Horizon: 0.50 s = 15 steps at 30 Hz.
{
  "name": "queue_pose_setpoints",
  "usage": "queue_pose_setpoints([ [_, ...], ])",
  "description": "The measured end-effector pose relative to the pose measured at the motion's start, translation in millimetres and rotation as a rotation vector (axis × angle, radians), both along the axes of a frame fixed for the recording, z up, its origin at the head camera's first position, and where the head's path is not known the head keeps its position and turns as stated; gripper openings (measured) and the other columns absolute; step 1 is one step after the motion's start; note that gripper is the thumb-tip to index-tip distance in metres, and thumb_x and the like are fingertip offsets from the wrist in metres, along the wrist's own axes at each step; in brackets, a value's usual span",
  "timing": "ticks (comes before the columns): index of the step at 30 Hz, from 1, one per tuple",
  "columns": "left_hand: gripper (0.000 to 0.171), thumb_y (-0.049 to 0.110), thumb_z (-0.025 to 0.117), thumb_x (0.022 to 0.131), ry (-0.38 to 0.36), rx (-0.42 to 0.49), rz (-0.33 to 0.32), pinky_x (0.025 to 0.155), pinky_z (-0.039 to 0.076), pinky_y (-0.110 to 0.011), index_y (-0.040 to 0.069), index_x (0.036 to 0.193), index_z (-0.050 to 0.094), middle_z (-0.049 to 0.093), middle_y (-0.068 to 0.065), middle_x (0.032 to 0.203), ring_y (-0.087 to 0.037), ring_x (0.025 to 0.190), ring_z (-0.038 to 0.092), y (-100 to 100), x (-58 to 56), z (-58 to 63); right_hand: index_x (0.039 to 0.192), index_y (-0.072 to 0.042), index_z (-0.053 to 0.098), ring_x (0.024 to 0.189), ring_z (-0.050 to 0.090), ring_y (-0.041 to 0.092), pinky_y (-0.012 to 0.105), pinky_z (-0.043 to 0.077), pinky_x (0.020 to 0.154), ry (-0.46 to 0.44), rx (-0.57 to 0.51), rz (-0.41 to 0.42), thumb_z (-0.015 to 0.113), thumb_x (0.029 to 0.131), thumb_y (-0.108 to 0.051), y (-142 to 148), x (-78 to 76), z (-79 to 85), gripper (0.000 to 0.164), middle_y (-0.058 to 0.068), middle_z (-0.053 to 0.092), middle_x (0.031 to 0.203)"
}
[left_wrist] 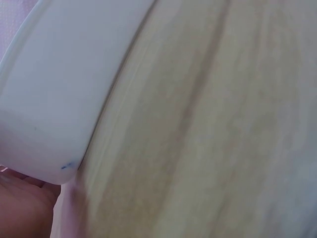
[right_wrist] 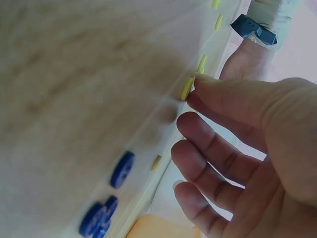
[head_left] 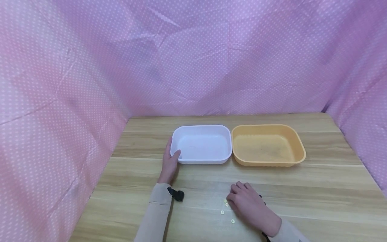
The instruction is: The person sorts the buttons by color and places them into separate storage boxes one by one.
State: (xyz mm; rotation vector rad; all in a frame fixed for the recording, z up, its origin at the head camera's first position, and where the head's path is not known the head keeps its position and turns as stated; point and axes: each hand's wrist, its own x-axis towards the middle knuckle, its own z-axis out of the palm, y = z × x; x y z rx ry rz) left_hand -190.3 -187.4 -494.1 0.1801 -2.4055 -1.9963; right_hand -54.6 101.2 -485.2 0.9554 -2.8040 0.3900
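Observation:
My left hand (head_left: 170, 164) grips the left end of a white plastic tray (head_left: 202, 162), thumb over the rim and fingers along the outer side. In the left wrist view part of that hand (left_wrist: 25, 203) shows at the tray's corner. Low over the table, my right hand (head_left: 249, 206) is bent down in front of the trays. Its thumb and index finger pinch a small yellow button (right_wrist: 187, 88) at the tabletop in the right wrist view, the other fingers loosely bent. Another yellow button (right_wrist: 202, 63) lies right beside it. Several blue buttons (right_wrist: 122, 170) lie under the palm, hidden in the head view.
A yellow-orange tray (head_left: 267, 164) stands right beside the white one. More pale yellow buttons (head_left: 232, 221) lie scattered left of my right hand. The wooden table (head_left: 121, 201) is bounded at the back and sides by pink dotted cloth (head_left: 196, 67).

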Motion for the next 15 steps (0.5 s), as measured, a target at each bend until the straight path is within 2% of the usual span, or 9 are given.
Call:
queue_pose_setpoints([
  [3, 0.065, 0.018, 0.052, 0.101, 0.016, 0.01, 0.002, 0.119, 0.013, -0.034, 0.026, 0.156, 0.019, 0.017, 0.009, 0.159, -0.011, 0.145, 0.013, -2.3, -3.5, -9.1, 0.079, -0.02, 0.073, 0.076, 0.046, 0.013, 0.031, 0.04, 0.067, -0.026, 0.002, 0.012, 0.075, 0.082, -0.022, -0.4, -0.1, 0.3, 0.004, -0.009, 0.053, 0.078],
  [7, 0.069, 0.027, 0.058, 0.098, 0.025, 0.005, 0.001, 0.118, 0.015, -0.033, 0.03, 0.155, 0.02, 0.019, 0.012, 0.159, -0.009, 0.145, 0.015, -4.8, -3.9, -12.2, 0.081, -0.02, 0.073, 0.076, 0.045, 0.012, 0.031, 0.04, 0.068, -0.02, -0.015, 0.036, 0.076, 0.081, -0.022, -1.4, 0.3, 0.1, 0.003, -0.01, 0.051, 0.078],
  [11, 0.083, 0.04, 0.07, 0.089, 0.018, -0.036, -0.02, 0.118, 0.017, -0.038, 0.032, 0.155, 0.02, 0.021, 0.011, 0.159, -0.012, 0.145, 0.017, -8.3, -2.5, -12.2, 0.08, -0.021, 0.072, 0.075, 0.045, 0.012, 0.031, 0.04, 0.068, -0.012, -0.024, 0.046, 0.076, 0.081, -0.022, -3.0, 0.9, 1.2, 0.004, -0.01, 0.049, 0.077],
  [15, 0.097, 0.04, 0.079, 0.081, 0.039, -0.047, -0.056, 0.118, 0.018, -0.042, 0.029, 0.156, 0.018, 0.02, 0.008, 0.159, -0.016, 0.144, 0.019, -10.6, -1.3, -11.0, 0.079, -0.021, 0.071, 0.075, 0.044, 0.012, 0.032, 0.04, 0.069, -0.06, -0.002, 0.042, 0.074, 0.083, -0.024, -4.5, 1.1, 3.3, 0.006, -0.01, 0.05, 0.077],
])
